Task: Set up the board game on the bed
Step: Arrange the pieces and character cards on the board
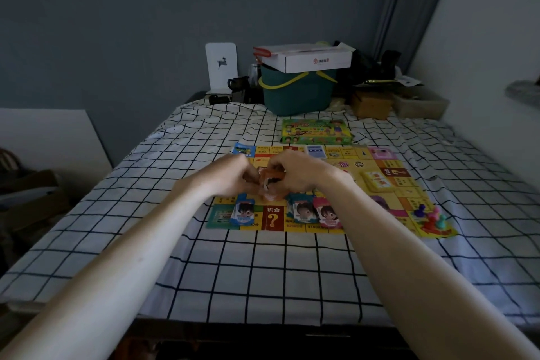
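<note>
Pinching one orange card stack (271, 177), left hand (233, 174) and right hand (295, 174) meet over the yellow board (380, 181).

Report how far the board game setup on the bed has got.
Done: board spread on the bed, three character cards along its near edge, pawns at the right corner, yellow deck placed. In hand: left hand and right hand grip an orange piece. Left: placing it.
</note>
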